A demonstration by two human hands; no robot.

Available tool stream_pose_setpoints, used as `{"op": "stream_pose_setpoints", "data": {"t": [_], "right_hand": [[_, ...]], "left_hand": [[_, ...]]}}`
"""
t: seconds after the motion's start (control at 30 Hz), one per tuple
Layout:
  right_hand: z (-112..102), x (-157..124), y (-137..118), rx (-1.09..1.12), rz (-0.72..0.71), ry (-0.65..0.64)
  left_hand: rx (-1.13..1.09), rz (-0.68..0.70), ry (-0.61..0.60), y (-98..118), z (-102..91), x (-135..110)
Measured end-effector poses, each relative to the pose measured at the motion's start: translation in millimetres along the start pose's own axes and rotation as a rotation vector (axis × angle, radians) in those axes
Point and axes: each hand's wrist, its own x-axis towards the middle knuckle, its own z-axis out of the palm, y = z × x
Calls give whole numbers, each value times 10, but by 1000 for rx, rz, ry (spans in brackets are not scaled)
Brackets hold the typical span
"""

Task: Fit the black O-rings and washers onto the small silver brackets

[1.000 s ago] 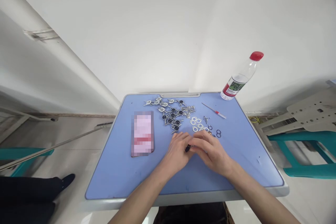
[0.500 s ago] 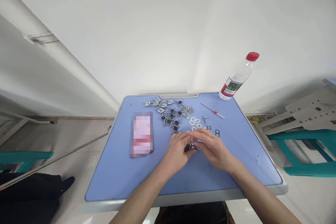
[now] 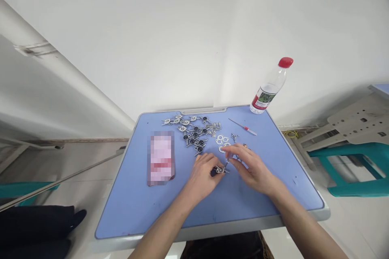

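My left hand (image 3: 204, 173) is closed around a small metal fitting (image 3: 220, 169) with a black part, low over the middle of the table. Between the fingers of my right hand (image 3: 247, 166) is a small screwdriver (image 3: 230, 156) with a clear handle. Its thin shaft points down at the fitting, and the tip seems to meet it. Just beyond my hands lie flat metal plates (image 3: 221, 139) with holes, partly covered by my right fingers. Tiny screws (image 3: 234, 137) are heaped beside them. Farther left is a group of similar fittings (image 3: 194, 134), several with black round faces.
A second screwdriver (image 3: 245, 128) with a red collar lies at the back right of the blue table (image 3: 127, 210). Behind it stands a water bottle (image 3: 264, 96) with a red cap. A phone-like slab (image 3: 161, 160), its face pixelated, lies left. Green stools (image 3: 361, 192) flank the table.
My right hand has drawn slightly back from my left, so the fitting and the screwdriver show more plainly. The whole view has shifted a little.
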Motion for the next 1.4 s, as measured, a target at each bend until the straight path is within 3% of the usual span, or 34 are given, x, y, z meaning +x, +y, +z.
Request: {"op": "stream_pose_setpoints", "data": {"t": [0.47,0.73,0.9,1.13,1.3,1.4], "right_hand": [[15,5,11,-9,-16,-39],[25,6,42,-218,-110,-3],[12,9,8,-97,-110,-52],[91,7,87,-244,-115,131],[61,22,50,-153,-139,59],[82,24,65,-126,-183,95]], "left_hand": [[1,4,1,-4,5,-1],[-14,-4,-7,14,-4,-4],[1,2,-38,15,-12,-5],[53,17,-40,10,-11,5],[54,16,-30,6,-14,4],[38,20,-25,-2,-8,-5]]}}
